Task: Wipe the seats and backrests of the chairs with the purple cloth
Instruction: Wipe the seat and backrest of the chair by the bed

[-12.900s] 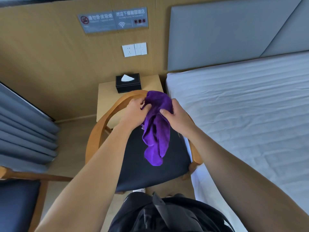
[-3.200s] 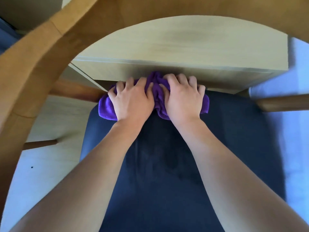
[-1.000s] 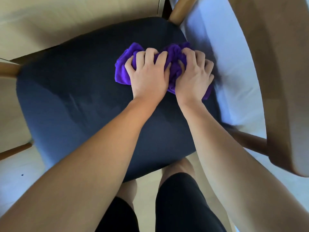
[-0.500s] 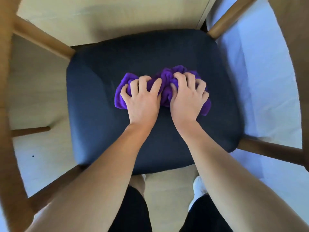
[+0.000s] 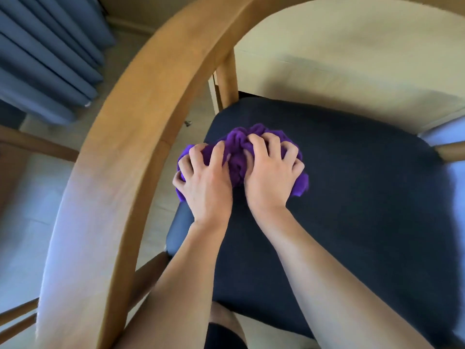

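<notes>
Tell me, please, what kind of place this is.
Probably a bedroom or hotel room: blue curtains, a wooden chair with a dark seat, and a pale cabinet behind it.

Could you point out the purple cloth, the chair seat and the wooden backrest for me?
purple cloth (image 5: 237,141): head view, on its bunched upper folds.
chair seat (image 5: 352,197): head view, on the bare dark cushion.
wooden backrest (image 5: 141,122): head view, on the curved rail's broad face.
</notes>
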The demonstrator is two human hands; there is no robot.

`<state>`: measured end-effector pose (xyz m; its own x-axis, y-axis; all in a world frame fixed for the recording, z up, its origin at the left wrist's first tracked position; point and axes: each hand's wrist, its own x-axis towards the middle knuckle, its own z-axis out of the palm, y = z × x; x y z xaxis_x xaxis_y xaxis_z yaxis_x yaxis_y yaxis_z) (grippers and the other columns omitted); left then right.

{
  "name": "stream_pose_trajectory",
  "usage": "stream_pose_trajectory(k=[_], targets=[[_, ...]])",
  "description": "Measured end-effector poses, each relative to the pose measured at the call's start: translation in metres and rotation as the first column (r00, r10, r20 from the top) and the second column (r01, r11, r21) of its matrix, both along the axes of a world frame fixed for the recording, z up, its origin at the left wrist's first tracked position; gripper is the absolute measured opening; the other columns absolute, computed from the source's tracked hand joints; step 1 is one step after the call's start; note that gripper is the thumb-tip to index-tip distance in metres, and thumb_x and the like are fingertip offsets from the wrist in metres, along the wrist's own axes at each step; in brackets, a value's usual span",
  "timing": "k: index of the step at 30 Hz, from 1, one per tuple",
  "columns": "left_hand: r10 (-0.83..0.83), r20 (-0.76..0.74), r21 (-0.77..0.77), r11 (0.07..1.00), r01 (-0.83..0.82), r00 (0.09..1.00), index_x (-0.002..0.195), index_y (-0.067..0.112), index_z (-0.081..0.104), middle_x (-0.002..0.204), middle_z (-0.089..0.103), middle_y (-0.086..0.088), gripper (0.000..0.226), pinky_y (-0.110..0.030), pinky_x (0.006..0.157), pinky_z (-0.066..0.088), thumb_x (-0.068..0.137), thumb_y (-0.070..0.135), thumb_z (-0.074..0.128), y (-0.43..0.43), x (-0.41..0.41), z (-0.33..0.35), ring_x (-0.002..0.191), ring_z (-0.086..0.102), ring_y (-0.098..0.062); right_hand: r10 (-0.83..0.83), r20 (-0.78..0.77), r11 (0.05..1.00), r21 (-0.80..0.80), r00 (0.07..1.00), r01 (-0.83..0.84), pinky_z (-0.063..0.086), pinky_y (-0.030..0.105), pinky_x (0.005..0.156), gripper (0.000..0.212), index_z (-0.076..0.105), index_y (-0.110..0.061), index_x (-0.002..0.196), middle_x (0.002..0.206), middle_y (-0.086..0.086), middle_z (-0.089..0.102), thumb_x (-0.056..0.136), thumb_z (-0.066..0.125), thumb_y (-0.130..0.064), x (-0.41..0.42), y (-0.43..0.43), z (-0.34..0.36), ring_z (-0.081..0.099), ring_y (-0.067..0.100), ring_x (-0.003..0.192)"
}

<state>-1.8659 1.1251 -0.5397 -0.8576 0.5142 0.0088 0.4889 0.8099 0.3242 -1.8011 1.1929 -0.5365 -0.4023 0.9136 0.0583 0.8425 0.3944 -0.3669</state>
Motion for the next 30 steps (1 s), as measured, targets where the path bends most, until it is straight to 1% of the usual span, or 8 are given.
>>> stream_pose_trajectory(k=[2,5,9,15,19,23,28,30], targets=[[0.118,0.079,-0.025,0.993,-0.117,0.99,0.13,0.04,0.05,0.132,0.046,-0.003,0.032,-0.052,0.095,0.032,0.102,0.037,0.035,0.018,-0.004,0.004,0.119,0.039,-0.031,0.021,-0.021,1.0,-0.001,1.0,-0.021,0.033,0.051,0.092,0.03,0.061,-0.031,0.126,0.135,-0.005,0.056,0.103,0.044,-0.039,-0.015,0.01,-0.001,0.045,0.032,0.121],[0.279,0.161,-0.013,0.96,-0.28,0.947,0.127,0.039,0.05,0.126,0.047,-0.005,0.059,-0.051,0.093,0.031,0.086,0.046,0.009,0.047,-0.019,0.016,0.116,0.04,-0.032,0.087,-0.041,0.996,-0.029,0.995,-0.088,0.031,0.047,0.091,0.03,0.059,-0.034,0.126,0.134,-0.008,0.054,0.101,0.045,-0.041,-0.038,0.032,-0.002,0.043,0.031,0.119],[0.287,0.235,0.046,0.951,-0.306,0.928,0.128,0.038,0.052,0.127,0.049,-0.003,0.035,-0.05,0.094,0.033,0.097,0.034,0.035,0.069,-0.044,0.011,0.115,0.043,-0.031,0.207,-0.016,0.978,-0.029,0.978,-0.207,0.03,0.046,0.092,0.029,0.057,-0.039,0.125,0.133,-0.011,0.052,0.099,0.046,-0.042,-0.065,0.065,0.0,0.039,0.031,0.121],[0.215,0.237,0.077,0.968,-0.238,0.948,0.126,0.033,0.053,0.128,0.047,0.002,0.035,-0.047,0.089,0.034,0.099,0.019,0.037,0.052,-0.035,0.006,0.109,0.044,-0.029,0.257,0.014,0.965,-0.048,0.966,-0.256,0.032,0.044,0.09,0.029,0.056,-0.04,0.127,0.133,-0.011,0.051,0.1,0.044,-0.042,-0.057,0.065,0.001,0.039,0.03,0.123],[0.22,0.222,-0.034,0.975,-0.217,0.95,0.132,0.034,0.048,0.137,0.041,0.001,0.039,-0.049,0.089,0.034,0.098,0.017,0.038,0.017,-0.009,0.019,0.117,0.041,-0.032,0.312,0.019,0.943,-0.128,0.95,-0.307,0.033,0.044,0.09,0.03,0.055,-0.037,0.129,0.133,-0.012,0.05,0.101,0.044,-0.041,-0.033,0.035,0.011,0.04,0.027,0.122],[0.261,0.164,-0.155,0.959,-0.237,0.951,0.139,0.035,0.037,0.143,0.034,-0.004,0.043,-0.053,0.092,0.036,0.099,0.019,0.043,-0.035,0.036,0.026,0.125,0.034,-0.034,0.388,0.025,0.914,-0.14,0.921,-0.381,0.032,0.041,0.09,0.031,0.056,-0.036,0.13,0.132,-0.014,0.051,0.102,0.043,-0.039,0.001,-0.018,0.013,0.041,0.026,0.121],[0.269,0.118,-0.221,0.945,-0.239,0.956,0.143,0.031,0.037,0.147,0.034,-0.006,0.045,-0.048,0.09,0.045,0.1,0.017,0.042,-0.08,0.073,0.032,0.125,0.037,-0.034,0.459,0.005,0.876,-0.17,0.888,-0.452,0.031,0.04,0.09,0.032,0.059,-0.033,0.129,0.131,-0.013,0.054,0.101,0.046,-0.039,0.036,-0.055,0.014,0.042,0.026,0.12],[0.251,0.144,-0.211,0.953,-0.218,0.957,0.143,0.03,0.037,0.148,0.031,-0.007,0.049,-0.05,0.092,0.045,0.098,0.014,0.046,-0.091,0.083,0.032,0.126,0.034,-0.035,0.485,-0.008,0.862,-0.167,0.875,-0.479,0.031,0.04,0.089,0.031,0.06,-0.032,0.128,0.13,-0.012,0.055,0.1,0.047,-0.039,0.051,-0.063,0.015,0.043,0.027,0.12]])
